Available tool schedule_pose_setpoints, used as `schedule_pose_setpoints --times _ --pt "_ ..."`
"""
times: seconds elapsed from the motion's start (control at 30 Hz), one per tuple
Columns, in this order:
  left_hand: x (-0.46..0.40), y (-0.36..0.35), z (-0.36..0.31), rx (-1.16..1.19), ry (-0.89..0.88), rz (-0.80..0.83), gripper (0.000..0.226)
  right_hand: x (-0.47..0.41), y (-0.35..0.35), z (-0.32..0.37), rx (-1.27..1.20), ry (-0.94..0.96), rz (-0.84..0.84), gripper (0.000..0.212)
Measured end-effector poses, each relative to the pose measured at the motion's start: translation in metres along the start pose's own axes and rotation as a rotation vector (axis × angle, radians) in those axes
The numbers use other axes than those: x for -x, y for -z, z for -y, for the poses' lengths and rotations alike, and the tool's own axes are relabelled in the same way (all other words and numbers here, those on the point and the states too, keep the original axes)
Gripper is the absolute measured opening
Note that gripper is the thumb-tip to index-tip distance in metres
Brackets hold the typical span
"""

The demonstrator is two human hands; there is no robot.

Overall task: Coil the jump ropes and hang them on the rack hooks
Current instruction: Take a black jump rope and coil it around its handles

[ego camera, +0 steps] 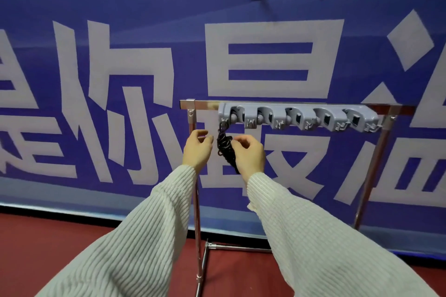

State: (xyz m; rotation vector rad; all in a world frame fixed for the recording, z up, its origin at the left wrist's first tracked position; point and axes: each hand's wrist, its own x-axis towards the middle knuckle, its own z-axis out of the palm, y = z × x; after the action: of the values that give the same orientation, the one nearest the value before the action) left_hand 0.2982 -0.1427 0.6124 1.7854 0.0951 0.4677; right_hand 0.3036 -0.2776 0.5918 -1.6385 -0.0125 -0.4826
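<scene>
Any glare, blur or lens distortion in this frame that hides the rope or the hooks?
Head view: wide-angle bend curves the floor line; the chrome rail glares mildly; the black rope is a dark, soft mass, its loops hard to separate; the grey hook bar stays readable; both hands look slightly soft.

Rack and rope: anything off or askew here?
Mostly fine. The black rope hangs from the leftmost hook of the grey holder as a loose, tangled bundle, not a neat coil. The left hand and right hand flank it. The other hooks hold nothing.
</scene>
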Motion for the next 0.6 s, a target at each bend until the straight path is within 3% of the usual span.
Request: schedule_pose_setpoints --times 0.13,0.6 --pt "0.018 0.016 0.003 0.002 0.006 0.041 0.008 0.021 0.003 0.002 0.053 0.008 0.016 0.011" --pt "0.109 0.098 0.041 -0.017 0.076 0.067 0.019 0.129 -0.042 -0.005 0.117 -0.097 0.360 0.006"
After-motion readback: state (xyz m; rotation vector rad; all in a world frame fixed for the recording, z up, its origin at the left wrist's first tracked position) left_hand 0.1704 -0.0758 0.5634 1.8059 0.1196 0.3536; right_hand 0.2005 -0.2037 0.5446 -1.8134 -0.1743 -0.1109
